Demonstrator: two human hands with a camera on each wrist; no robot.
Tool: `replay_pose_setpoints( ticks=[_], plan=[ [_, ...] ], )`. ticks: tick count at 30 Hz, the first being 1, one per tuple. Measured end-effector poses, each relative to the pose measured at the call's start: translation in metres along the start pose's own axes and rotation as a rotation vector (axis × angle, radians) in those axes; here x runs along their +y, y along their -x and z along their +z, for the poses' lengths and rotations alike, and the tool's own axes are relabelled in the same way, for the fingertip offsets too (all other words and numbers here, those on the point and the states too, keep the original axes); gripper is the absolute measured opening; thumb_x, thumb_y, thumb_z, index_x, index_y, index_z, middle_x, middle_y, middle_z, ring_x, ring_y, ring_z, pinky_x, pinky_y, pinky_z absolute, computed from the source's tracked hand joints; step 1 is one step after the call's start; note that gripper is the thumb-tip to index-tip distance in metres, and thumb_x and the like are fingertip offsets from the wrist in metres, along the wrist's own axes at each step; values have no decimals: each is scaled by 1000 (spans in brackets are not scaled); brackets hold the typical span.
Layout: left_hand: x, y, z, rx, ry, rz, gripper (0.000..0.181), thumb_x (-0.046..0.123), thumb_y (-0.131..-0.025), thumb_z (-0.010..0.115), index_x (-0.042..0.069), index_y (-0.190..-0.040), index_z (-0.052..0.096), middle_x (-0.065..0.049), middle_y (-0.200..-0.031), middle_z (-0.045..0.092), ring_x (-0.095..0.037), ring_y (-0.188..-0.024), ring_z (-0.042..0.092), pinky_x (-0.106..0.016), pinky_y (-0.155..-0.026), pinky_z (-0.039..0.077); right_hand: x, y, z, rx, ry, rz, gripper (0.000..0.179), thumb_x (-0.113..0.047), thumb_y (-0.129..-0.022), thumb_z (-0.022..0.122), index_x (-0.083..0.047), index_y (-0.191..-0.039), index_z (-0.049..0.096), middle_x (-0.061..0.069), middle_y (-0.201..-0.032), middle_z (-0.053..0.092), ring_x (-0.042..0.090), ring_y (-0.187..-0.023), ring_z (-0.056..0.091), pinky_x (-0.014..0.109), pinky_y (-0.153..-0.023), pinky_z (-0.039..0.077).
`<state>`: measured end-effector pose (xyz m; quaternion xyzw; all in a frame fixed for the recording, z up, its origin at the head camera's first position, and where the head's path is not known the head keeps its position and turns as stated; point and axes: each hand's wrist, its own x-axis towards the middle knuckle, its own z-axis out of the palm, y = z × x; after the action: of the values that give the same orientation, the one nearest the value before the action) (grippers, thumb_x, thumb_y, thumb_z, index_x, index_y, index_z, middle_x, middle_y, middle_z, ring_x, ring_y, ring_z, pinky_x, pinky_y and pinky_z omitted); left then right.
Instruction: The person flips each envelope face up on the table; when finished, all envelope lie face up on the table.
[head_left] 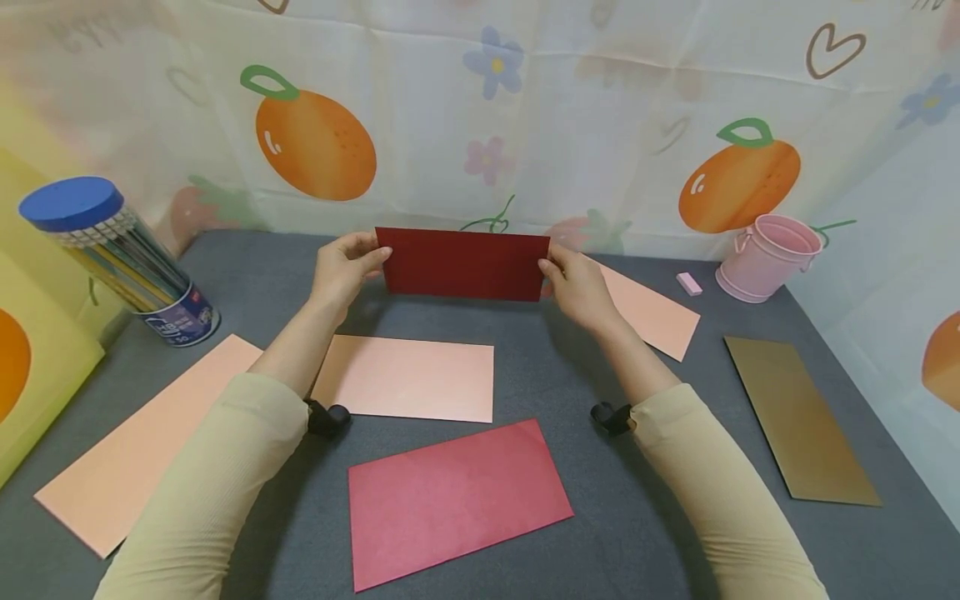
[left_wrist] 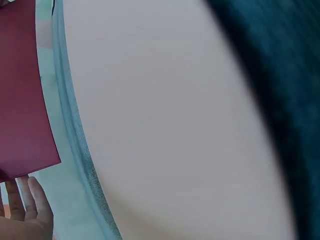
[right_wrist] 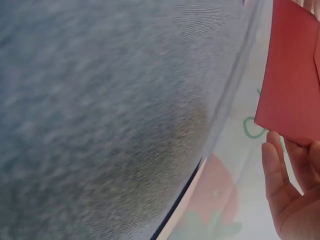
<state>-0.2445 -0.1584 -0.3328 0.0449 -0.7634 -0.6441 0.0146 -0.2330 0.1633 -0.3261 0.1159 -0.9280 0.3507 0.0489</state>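
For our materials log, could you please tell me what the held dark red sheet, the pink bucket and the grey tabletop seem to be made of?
Dark red sheet: probably stiff paper or card, matte, judging by its flatness and crisp edges. Pink bucket: painted metal or plastic, softly glossy; its smooth, even colour fits either. Grey tabletop: apparently matte fabric, given its woven-looking grain.

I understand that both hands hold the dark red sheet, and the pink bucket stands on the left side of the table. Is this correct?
Not quite: the pink bucket stands on the right side of the table, as the head view shows. The left hand and right hand do hold the dark red sheet.
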Motion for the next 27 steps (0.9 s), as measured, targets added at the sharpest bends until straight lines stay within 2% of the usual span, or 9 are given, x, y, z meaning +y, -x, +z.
replay_pose_setpoints(
  ticks=[4,8,11,13,15,19,22,27],
  plan=[
    [0,0,-2,-6,-29,-18,33,19,-94,68,8,-125,61,15,-93,57,0,-89,58,-22,-89,55,-4,-3,0,-31,-56,48,29,-26,-106,45,-7,-84,46,20,-88,64,34,-80,71,28,-63,55],
    [0,-2,-2,18,-68,-52,46,10,-93,67,4,-137,55,12,-95,56,-1,-89,57,-19,-86,54,-8,-9,1,-44,-126,105,26,-28,-105,46,-5,-97,55,14,-95,64,31,-79,71,34,-67,60],
    [1,-3,-2,70,-89,-87,46,7,-92,67,6,-137,56,10,-97,58,-1,-89,56,-15,-81,51,-12,-14,3,-44,-219,161,23,-26,-104,51,-5,-107,58,8,-92,64,21,-70,67,39,-71,62],
    [1,-4,-1,118,-94,-104,44,7,-92,68,6,-134,58,7,-97,61,-1,-86,56,-14,-77,49,-15,-17,6,-43,-302,200,22,-22,-102,55,-4,-114,56,6,-91,64,14,-67,64,37,-70,63],
    [1,-4,-1,160,-94,-117,41,8,-92,68,6,-132,60,5,-98,62,2,-81,57,-13,-74,48,-17,-19,9,-44,-375,228,26,-15,-99,59,-2,-121,53,10,-94,66,11,-67,61,32,-67,62],
    [1,-8,-3,219,-83,-122,39,7,-91,69,4,-130,62,-1,-104,69,6,-70,58,-12,-71,48,-20,-22,15,-42,-493,273,39,-4,-95,62,-1,-132,50,19,-112,66,12,-79,62,24,-66,60],
    [0,-10,-5,245,-73,-123,40,7,-90,70,3,-129,63,5,-96,71,6,-69,56,-11,-70,48,-21,-25,21,-34,-537,288,43,0,-93,63,-2,-134,50,23,-117,65,12,-82,64,24,-69,61],
    [-3,-12,-9,276,-85,-132,40,11,-88,73,3,-126,65,19,-73,57,4,-71,54,-9,-67,47,-21,-28,30,-12,-587,297,45,2,-91,64,0,-135,52,17,-106,66,7,-75,65,22,-68,61]
  ],
)
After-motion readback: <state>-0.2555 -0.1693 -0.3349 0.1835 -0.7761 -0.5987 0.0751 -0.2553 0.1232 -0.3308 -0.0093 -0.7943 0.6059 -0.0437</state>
